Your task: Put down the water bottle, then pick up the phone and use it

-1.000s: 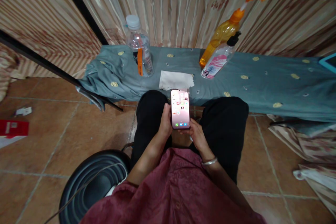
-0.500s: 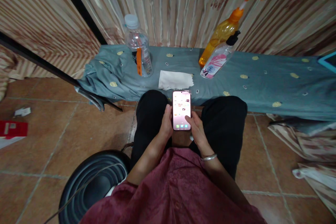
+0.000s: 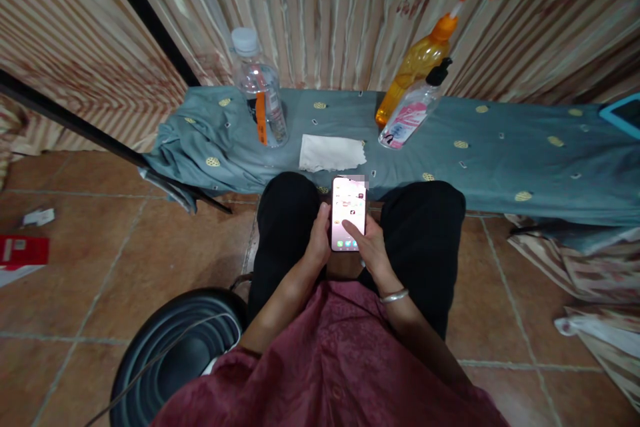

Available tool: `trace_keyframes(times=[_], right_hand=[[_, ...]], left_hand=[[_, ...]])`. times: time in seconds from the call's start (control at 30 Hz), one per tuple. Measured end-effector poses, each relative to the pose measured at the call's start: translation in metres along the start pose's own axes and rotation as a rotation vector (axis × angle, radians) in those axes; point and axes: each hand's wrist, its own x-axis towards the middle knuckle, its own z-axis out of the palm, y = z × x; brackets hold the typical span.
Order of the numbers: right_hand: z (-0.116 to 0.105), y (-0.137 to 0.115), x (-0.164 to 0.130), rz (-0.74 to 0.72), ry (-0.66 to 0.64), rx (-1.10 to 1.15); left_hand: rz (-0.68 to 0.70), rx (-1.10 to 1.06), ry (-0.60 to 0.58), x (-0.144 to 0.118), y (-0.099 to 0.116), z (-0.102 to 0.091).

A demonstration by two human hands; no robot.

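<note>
I sit with a lit phone (image 3: 349, 210) held upright between my knees. My left hand (image 3: 319, 239) grips its left edge. My right hand (image 3: 367, 247) supports the phone from the right, and its thumb lies across the lower part of the screen. A silver bangle (image 3: 393, 295) circles my right wrist. Just beyond the phone, a white folded tissue (image 3: 331, 152) lies on the low surface covered with a blue-grey cloth (image 3: 500, 160).
On the cloth stand a clear water bottle (image 3: 260, 97), an orange pump bottle (image 3: 425, 53) and a clear pump bottle with a pink label (image 3: 411, 112). A black round stool (image 3: 173, 347) is at my left. Red packaging (image 3: 23, 250) lies on the tiled floor. Striped curtains hang behind.
My right thumb has moved up from below the phone onto the lower screen. The phone has shifted slightly right and up with the view.
</note>
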Motion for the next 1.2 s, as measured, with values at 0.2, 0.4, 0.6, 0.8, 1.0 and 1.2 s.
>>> trace_keyframes(times=[0.2, 0.4, 0.6, 0.8, 1.0, 1.2], right_hand=[[0.0, 0.002, 0.0, -0.023, -0.018, 0.013], [-0.003, 0.0, -0.004, 0.01, 0.003, 0.076], [-0.005, 0.004, -0.005, 0.003, 0.036, 0.027], [-0.007, 0.009, -0.003, 0.024, 0.073, 0.01], [-0.009, 0.012, -0.003, -0.023, 0.009, 0.0], [-0.012, 0.018, -0.002, -0.043, 0.004, -0.018]], left_hand=[[0.021, 0.003, 0.003, 0.0, 0.0, -0.001], [-0.028, -0.062, 0.063, 0.001, 0.0, 0.001], [-0.075, -0.086, 0.101, 0.002, 0.002, 0.001], [-0.044, -0.077, 0.107, 0.002, 0.001, -0.003], [-0.012, -0.079, 0.107, 0.004, -0.003, -0.006], [-0.007, -0.076, 0.102, 0.004, -0.004, -0.007]])
